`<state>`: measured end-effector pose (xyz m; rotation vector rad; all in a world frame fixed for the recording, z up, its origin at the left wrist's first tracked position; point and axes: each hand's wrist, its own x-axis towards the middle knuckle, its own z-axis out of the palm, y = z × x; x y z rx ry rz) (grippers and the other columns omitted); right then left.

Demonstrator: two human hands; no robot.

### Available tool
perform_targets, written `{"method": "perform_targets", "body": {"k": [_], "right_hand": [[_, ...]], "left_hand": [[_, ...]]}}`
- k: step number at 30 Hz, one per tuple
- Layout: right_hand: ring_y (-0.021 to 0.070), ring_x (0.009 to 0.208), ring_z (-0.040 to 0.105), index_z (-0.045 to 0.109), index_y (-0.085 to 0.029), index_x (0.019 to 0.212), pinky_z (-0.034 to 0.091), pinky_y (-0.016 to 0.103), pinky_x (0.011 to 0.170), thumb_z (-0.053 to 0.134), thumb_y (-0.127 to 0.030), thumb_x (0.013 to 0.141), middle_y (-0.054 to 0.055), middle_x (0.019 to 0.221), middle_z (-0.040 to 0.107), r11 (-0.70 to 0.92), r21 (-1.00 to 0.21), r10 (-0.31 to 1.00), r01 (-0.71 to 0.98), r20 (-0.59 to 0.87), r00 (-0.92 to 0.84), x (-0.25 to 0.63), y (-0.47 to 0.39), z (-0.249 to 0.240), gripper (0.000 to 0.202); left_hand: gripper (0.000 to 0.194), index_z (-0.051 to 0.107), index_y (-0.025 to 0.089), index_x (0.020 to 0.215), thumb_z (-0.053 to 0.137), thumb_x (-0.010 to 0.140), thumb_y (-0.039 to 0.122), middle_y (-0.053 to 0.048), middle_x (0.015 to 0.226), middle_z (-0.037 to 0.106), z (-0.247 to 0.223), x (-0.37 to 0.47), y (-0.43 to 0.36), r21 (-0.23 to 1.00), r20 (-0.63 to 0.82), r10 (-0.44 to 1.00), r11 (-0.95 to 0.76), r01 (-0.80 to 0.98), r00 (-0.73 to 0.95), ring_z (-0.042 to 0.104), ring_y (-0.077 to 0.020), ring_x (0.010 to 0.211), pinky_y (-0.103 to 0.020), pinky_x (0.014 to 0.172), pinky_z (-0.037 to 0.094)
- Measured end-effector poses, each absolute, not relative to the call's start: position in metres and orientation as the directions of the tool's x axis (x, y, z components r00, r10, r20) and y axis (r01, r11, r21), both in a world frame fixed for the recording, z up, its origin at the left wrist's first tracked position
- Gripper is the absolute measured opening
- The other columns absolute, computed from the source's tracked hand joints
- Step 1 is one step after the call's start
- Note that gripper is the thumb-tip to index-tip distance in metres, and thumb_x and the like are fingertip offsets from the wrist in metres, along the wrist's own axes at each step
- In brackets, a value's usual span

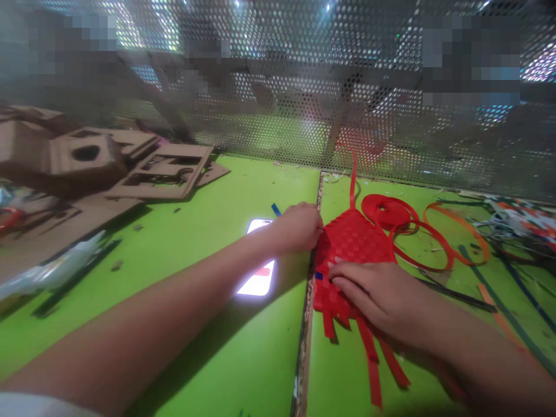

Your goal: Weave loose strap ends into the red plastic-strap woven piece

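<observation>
A red woven piece [354, 234] made of flat strips lies on the green table, with a pointed top and loose strip ends hanging at the bottom. My left hand [299, 227] is closed at its upper left edge. Behind that hand the tip of a blue strip [275, 209] sticks out; the fingertips are hidden. My right hand [373, 289] presses on the lower part of the weave, its fingers together and gripping it. A small blue square [318, 276] shows in the weave near the right fingertips. Under my left forearm lies a lit phone [256, 285].
Red strip coils [388, 213] and an orange strip loop [480, 246] lie to the right, near tangled strips [521, 217]. Cardboard pieces [167, 168] and a clear plastic bag [65, 255] are on the left. A perforated metal screen [278, 110] stands behind the table.
</observation>
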<state>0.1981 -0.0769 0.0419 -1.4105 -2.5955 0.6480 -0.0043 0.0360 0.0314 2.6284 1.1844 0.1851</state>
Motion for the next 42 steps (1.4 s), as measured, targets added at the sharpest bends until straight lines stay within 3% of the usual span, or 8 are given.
{"method": "perform_targets", "body": {"k": [4,9,13,18,28,33,38,42], "right_hand": [[0.0266,0.078,0.077,0.082,-0.025,0.109,0.050,0.035,0.067,0.062,-0.047,0.104,0.007,0.092,0.084,0.343,-0.355,0.889,0.870,-0.176,-0.423,0.184,-0.073,0.052,0.030],[0.0251,0.072,0.075,0.084,-0.026,0.099,0.044,0.031,0.058,0.084,-0.053,0.086,0.006,0.087,0.084,0.295,-0.329,0.916,0.897,-0.171,-0.363,0.168,-0.072,0.057,0.030],[0.0235,0.065,0.072,0.081,-0.027,0.087,0.039,0.030,0.050,0.093,-0.045,0.074,0.005,0.080,0.082,0.304,-0.310,0.903,0.901,-0.208,-0.377,0.155,-0.069,0.063,0.025],[0.0226,0.058,0.068,0.080,-0.028,0.082,0.036,0.030,0.047,0.095,-0.035,0.070,0.004,0.072,0.078,0.283,-0.303,0.916,0.910,-0.196,-0.350,0.148,-0.064,0.064,0.021],[0.0205,0.060,0.068,0.073,-0.026,0.076,0.034,0.029,0.049,0.096,-0.040,0.075,0.001,0.073,0.078,0.273,-0.276,0.904,0.922,-0.254,-0.344,0.149,-0.066,0.067,0.026],[0.0184,0.062,0.069,0.074,-0.025,0.077,0.034,0.028,0.051,0.088,-0.033,0.085,-0.001,0.071,0.077,0.269,-0.288,0.892,0.919,-0.287,-0.351,0.149,-0.070,0.068,0.018],[0.0198,0.069,0.073,0.078,-0.025,0.088,0.041,0.029,0.058,0.087,-0.031,0.089,0.000,0.084,0.082,0.366,-0.268,0.868,0.891,-0.248,-0.431,0.155,-0.075,0.059,0.011],[0.0200,0.072,0.076,0.082,-0.025,0.083,0.048,0.029,0.063,0.085,-0.031,0.092,0.001,0.085,0.083,0.421,-0.265,0.839,0.867,-0.250,-0.484,0.158,-0.076,0.055,0.011]], "left_hand": [[0.029,0.081,0.016,0.086,0.054,0.096,0.012,-0.011,0.100,0.077,0.037,-0.001,0.035,0.255,-0.037,0.762,-0.618,0.744,0.646,0.070,-0.0246,0.104,-0.041,0.105,0.054],[0.028,0.081,0.015,0.089,0.054,0.096,0.012,-0.014,0.107,0.077,0.040,0.002,0.032,0.226,-0.050,0.771,-0.611,0.759,0.635,0.068,-0.0269,0.108,-0.044,0.106,0.053],[0.029,0.081,0.015,0.088,0.053,0.096,0.012,-0.015,0.109,0.076,0.040,0.003,0.031,0.205,-0.055,0.768,-0.616,0.760,0.638,0.067,-0.0271,0.106,-0.045,0.108,0.053],[0.027,0.081,0.012,0.091,0.054,0.095,0.013,-0.018,0.112,0.075,0.037,0.003,0.033,0.171,-0.040,0.758,-0.637,0.752,0.651,0.067,-0.0294,0.107,-0.046,0.106,0.054],[0.026,0.080,0.011,0.093,0.055,0.097,0.014,-0.018,0.110,0.075,0.033,0.003,0.035,0.143,-0.011,0.750,-0.653,0.744,0.661,0.067,-0.0277,0.104,-0.043,0.103,0.054],[0.027,0.079,0.011,0.091,0.054,0.098,0.013,-0.019,0.110,0.075,0.033,0.004,0.033,0.134,-0.004,0.757,-0.647,0.751,0.653,0.068,-0.0272,0.102,-0.044,0.102,0.055],[0.026,0.079,0.012,0.091,0.054,0.097,0.011,-0.018,0.112,0.075,0.033,0.004,0.031,0.124,0.011,0.758,-0.649,0.751,0.653,0.068,-0.0271,0.102,-0.044,0.102,0.055],[0.024,0.079,0.012,0.093,0.055,0.095,0.011,-0.018,0.112,0.076,0.031,0.005,0.033,0.115,0.015,0.754,-0.654,0.748,0.657,0.068,-0.0280,0.104,-0.044,0.101,0.055]]}}
